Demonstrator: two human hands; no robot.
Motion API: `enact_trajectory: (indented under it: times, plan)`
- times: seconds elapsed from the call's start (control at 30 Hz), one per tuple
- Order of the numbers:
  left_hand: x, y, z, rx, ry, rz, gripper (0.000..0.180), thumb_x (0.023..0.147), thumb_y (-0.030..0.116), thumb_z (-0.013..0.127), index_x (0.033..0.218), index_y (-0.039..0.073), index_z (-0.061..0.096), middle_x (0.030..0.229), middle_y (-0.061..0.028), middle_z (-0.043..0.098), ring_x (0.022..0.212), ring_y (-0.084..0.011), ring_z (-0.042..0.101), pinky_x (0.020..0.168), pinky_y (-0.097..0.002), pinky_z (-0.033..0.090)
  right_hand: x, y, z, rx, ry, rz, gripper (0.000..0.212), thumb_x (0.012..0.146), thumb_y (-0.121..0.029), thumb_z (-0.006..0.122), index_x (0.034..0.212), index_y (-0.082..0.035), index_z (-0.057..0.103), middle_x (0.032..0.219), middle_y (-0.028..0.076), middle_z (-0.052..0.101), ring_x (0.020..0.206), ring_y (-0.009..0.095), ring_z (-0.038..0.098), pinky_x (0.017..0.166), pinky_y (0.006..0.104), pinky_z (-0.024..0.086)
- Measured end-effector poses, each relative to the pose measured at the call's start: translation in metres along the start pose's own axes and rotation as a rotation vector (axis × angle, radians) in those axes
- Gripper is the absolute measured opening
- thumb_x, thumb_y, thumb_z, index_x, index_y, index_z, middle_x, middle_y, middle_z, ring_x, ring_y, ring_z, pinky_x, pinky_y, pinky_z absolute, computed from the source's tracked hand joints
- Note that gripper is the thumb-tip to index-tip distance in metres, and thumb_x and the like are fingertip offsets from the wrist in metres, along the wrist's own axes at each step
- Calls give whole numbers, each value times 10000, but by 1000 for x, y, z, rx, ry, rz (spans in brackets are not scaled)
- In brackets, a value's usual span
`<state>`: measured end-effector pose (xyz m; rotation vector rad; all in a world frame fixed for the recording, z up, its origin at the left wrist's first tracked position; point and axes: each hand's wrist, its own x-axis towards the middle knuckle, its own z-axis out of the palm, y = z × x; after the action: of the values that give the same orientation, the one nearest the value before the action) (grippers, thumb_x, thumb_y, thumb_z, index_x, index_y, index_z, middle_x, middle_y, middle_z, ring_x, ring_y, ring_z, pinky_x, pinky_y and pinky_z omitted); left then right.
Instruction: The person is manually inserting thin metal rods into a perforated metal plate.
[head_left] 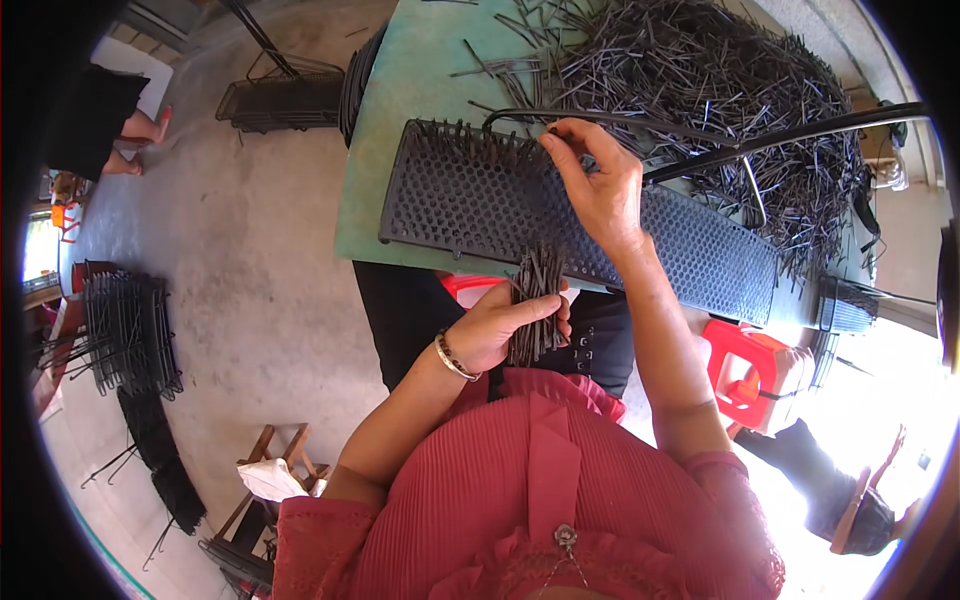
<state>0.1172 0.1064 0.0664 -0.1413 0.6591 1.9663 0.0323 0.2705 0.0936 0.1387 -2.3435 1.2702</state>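
My left hand [500,325] is closed around a bundle of thin dark sticks [537,300], held over my lap. My right hand [597,180] reaches forward and pinches one dark stick [556,137] at the far edge of a long black perforated panel [470,200]. The panel lies across the near edge of a green table [420,80]. Several sticks stand upright in the panel's holes along its far left edge. A large heap of loose dark sticks [700,80] covers the table beyond the panel.
A red plastic stool [745,375] stands at my right. Stacks of black wire racks [130,330] sit on the concrete floor at left, and another rack [280,100] lies beyond the table. A wooden stool [275,465] is at lower left. Another person's feet [140,135] show at upper left.
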Motion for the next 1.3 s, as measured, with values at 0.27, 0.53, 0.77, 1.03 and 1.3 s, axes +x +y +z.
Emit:
enact_trajectory:
  times: [0.27,0.53,0.77,1.03,1.3]
  plan:
    - [0,-4,-5,165,104,17,195,897,192,603,1002,33,561,793,-10,573,645,-89,575,560,-244,494,-1,0,7,-178,-3,-256,162,768,-58,689,923,-40,648,840,93,663,760,262,612,748,349,442]
    - [-7,4,4,41,110,-6,181,894,127,575,1041,34,526,829,-47,600,727,-145,618,614,-284,516,-10,8,7,-231,-39,-334,197,760,-27,693,955,-44,672,886,81,670,792,234,609,745,311,452]
    - [-5,-3,-11,58,63,55,199,888,123,597,1060,31,559,874,-49,626,746,-154,630,638,-302,532,-6,7,7,-371,-13,-377,239,802,-54,654,1039,-77,671,966,50,677,933,220,603,849,340,392]
    - [-5,-4,-5,24,130,30,209,888,128,605,1069,32,566,837,-42,629,691,-134,616,604,-287,524,-7,2,3,-370,-82,-378,275,819,-64,621,1093,-84,637,1065,34,657,1068,233,552,919,372,347]
    - [-9,3,1,154,99,156,226,877,113,617,1073,38,533,813,-60,622,671,-132,613,584,-271,502,-38,-37,-32,-12,-223,236,238,802,-138,689,970,27,651,850,122,644,668,196,601,579,287,466]
